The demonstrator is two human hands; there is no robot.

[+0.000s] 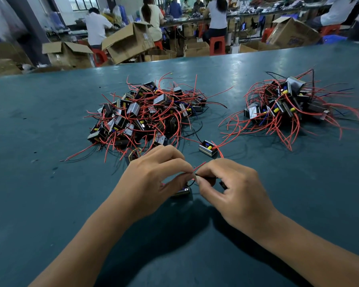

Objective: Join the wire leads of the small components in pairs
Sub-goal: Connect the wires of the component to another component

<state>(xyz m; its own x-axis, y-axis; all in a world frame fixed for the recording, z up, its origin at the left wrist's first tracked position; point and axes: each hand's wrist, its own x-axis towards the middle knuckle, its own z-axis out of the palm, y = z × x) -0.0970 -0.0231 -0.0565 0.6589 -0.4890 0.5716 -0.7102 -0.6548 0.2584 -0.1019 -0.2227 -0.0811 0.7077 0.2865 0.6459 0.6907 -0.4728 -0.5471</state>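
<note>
My left hand (pixel 153 179) and my right hand (pixel 230 189) meet fingertip to fingertip low over the green table (pixel 39 183). Both pinch thin wire leads (pixel 199 166), red and black, at the same spot. One small component (pixel 182 191) lies under my left fingers, mostly hidden. Another small component (pixel 208 148) with a yellow part sits just beyond my right hand, its red lead running down to my fingers. A dark piece (pixel 223 184) shows under my right thumb.
A large heap of components with red and black leads (pixel 145 112) lies ahead, left of centre. A second heap (pixel 288 104) lies at the right. Beyond the table's far edge are cardboard boxes (pixel 129 41), red stools and seated people at benches.
</note>
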